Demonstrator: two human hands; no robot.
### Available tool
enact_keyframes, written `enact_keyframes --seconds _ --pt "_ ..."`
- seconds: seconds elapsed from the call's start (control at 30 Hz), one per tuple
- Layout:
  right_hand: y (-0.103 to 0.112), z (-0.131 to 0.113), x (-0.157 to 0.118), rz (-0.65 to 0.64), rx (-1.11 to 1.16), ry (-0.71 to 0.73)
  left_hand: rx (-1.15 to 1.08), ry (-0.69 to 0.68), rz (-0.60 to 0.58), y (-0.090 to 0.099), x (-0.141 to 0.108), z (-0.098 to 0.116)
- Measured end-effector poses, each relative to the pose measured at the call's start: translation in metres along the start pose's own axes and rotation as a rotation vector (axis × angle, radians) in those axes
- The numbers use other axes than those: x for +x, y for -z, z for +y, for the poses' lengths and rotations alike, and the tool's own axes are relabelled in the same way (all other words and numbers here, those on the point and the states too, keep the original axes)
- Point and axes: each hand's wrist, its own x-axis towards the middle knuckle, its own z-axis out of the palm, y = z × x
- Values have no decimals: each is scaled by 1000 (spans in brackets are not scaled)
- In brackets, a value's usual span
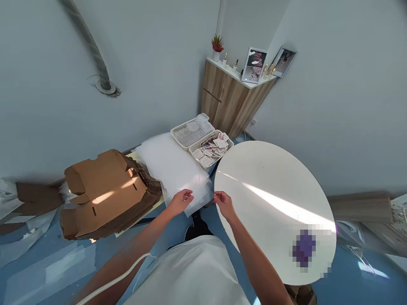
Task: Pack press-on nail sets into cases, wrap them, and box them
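A stack of thin, translucent white plastic sheets [168, 159] lies in front of me, with loose, clear edges overlapping at its near right corner. Over the near edge, my left hand [182, 201] has its fingers curled and pinched at the clear film. My right hand [225, 204] is closed in a pinch where the film's right corner meets the round table's rim. The film is so transparent that its exact hold in each hand is hard to see.
Left of the sheets lies a pile of flattened brown cardboard boxes [110, 192]. Behind them stand a white basket of clear plastic cases [192, 132] and a basket of printed cards [211, 148]. A round white table [270, 178] stands right, a wooden cabinet [227, 95] behind.
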Motion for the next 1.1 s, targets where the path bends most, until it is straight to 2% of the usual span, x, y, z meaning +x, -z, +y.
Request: enact_keyframes --seconds 0.17,0.33,0.47,0.63,0.73,0.83,1.1 --pt "-6 -11 53 18 61 -9 25 18 5 18 34 16" --pt "-11 -25 113 74 57 -10 75 65 20 32 92 45" --pt "-15 -32 159 91 111 -79 108 66 9 31 146 63" --pt "-28 -31 208 87 198 -164 114 133 -12 21 209 61" --pt "-35 -29 226 51 304 -237 122 207 -42 17 235 56" --pt "-40 -29 234 27 390 -343 142 233 -80 15 251 53" --pt "-42 -23 244 93 477 -447 203 252 -144 7 265 50"
